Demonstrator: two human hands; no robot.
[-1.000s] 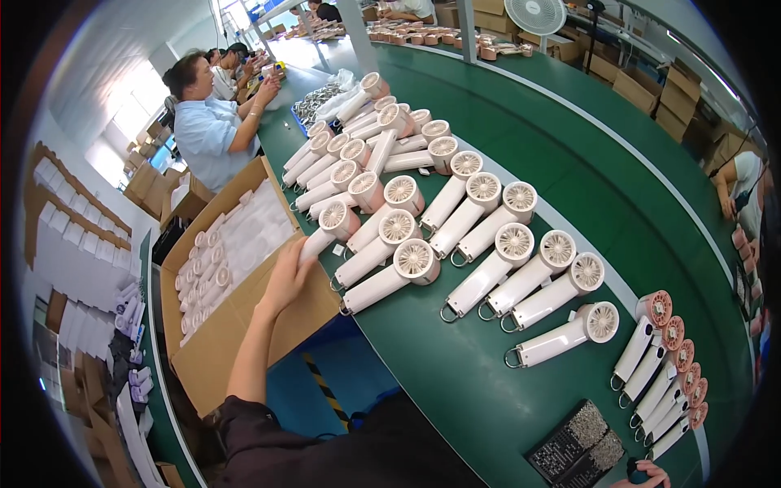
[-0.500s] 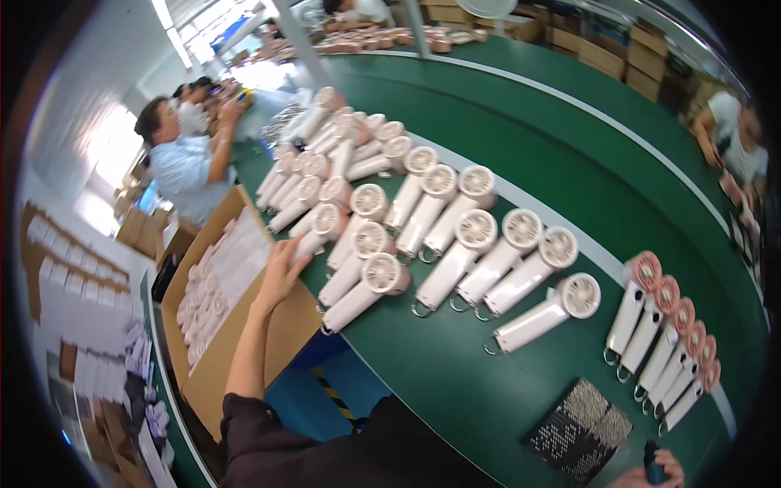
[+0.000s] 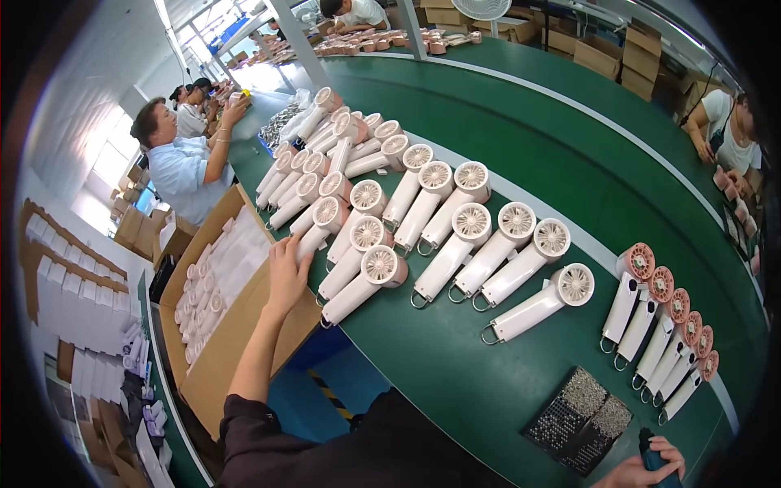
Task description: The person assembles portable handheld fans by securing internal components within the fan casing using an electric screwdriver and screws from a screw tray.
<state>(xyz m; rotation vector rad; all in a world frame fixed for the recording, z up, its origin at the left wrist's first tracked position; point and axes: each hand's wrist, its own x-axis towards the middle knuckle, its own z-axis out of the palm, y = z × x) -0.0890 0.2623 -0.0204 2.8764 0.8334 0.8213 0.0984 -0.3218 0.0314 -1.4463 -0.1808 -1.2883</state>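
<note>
On the left, my left hand (image 3: 289,272) reaches over the box edge, its fingers on the handle end of a white handheld fan (image 3: 325,215) in the nearest rows. That fan still lies among the others on the green table. At the lower right, my right hand (image 3: 647,468) is wrapped round a dark teal electric screwdriver (image 3: 657,462), cut off by the picture's rim. Close to it lies a black screw tray (image 3: 579,419) with small metal screws in heaps and in rows of holes. A single white fan (image 3: 541,305) lies between the tray and the rows.
A cardboard box (image 3: 268,325) with white and pink parts stands left of the table. Several fans with pink heads (image 3: 661,285) form a row on the right. Beyond the green belt (image 3: 521,122) and along the left side, other people work; one wears a light blue shirt (image 3: 183,171).
My right hand and the screwdriver have come slightly further into view, upward. My left hand stays at the same fan, with the view shifted a little.
</note>
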